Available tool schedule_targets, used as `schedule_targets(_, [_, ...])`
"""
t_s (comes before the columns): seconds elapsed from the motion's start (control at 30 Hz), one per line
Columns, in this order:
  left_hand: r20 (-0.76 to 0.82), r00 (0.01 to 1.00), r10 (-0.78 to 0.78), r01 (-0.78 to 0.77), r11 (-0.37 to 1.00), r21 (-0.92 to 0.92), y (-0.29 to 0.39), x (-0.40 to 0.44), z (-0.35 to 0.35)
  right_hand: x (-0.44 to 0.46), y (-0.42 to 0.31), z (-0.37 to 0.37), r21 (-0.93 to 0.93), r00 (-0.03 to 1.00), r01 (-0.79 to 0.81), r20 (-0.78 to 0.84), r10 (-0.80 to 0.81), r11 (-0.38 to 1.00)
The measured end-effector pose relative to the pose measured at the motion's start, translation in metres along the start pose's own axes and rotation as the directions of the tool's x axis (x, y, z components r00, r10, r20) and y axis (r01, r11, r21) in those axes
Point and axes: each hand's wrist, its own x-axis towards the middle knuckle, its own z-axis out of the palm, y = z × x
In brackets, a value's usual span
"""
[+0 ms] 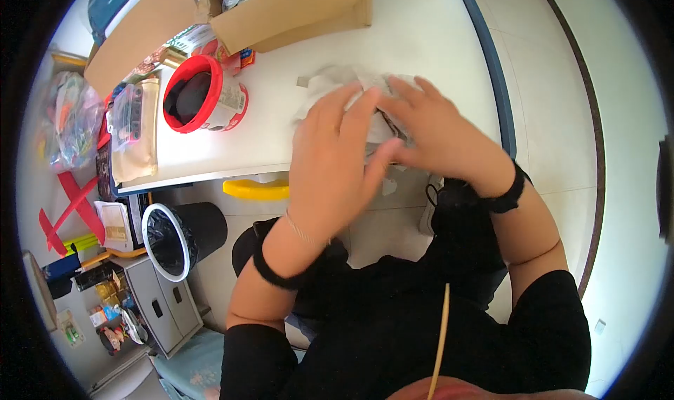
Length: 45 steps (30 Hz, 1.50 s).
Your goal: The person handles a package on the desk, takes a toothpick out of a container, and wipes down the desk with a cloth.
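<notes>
My left hand [326, 154] hovers over the near edge of the white table, fingers stretched out and thumb pointing right. Facing it, my right hand [446, 129] is open too, its fingers spread and the fingertips close to those of the left. Beneath and behind both hands lies a crumpled greyish-white thing, perhaps cloth or thin plastic [330, 78], with dark lines showing between the hands. My hands cover much of it, and whether they touch it I cannot tell. A thin pale stick [443, 330] stands out in front of my black shirt.
On the white table [274, 143] stand a red-rimmed tub with a dark lining [232, 103] and a cardboard box [302, 17] holding packets. A clear case [128, 115] lies at the left. Below are a black bin [207, 228] and a yellow curved object [256, 189].
</notes>
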Motion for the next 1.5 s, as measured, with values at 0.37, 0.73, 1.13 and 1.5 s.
schedule_targets(0.37, [0.297, 0.876, -0.379, 0.203, 0.851, 0.485, -0.059, 0.015, 0.062, 0.036, 0.024, 0.027, -0.127, 0.998, -0.059, 0.010, 0.061, 0.990])
schedule_targets(0.73, [0.240, 0.936, -0.256, 0.176, 0.934, 0.312, -0.045, 0.086, 0.132, 0.046, 0.086, 0.006, -0.232, 0.919, -0.380, -0.203, 0.338, 0.895])
schedule_targets(1.13, [0.629, 0.774, 0.064, -0.245, 0.948, 0.204, 0.032, 0.006, 0.083, -0.080, 0.003, 0.013, -0.535, 0.971, -0.208, -0.011, 0.239, 0.819])
schedule_targets(1.5, [0.408, 0.889, -0.211, 0.017, 0.903, 0.430, -0.007, 0.048, 0.115, 0.005, 0.053, 0.034, -0.377, 0.945, -0.245, -0.298, 0.134, 0.893])
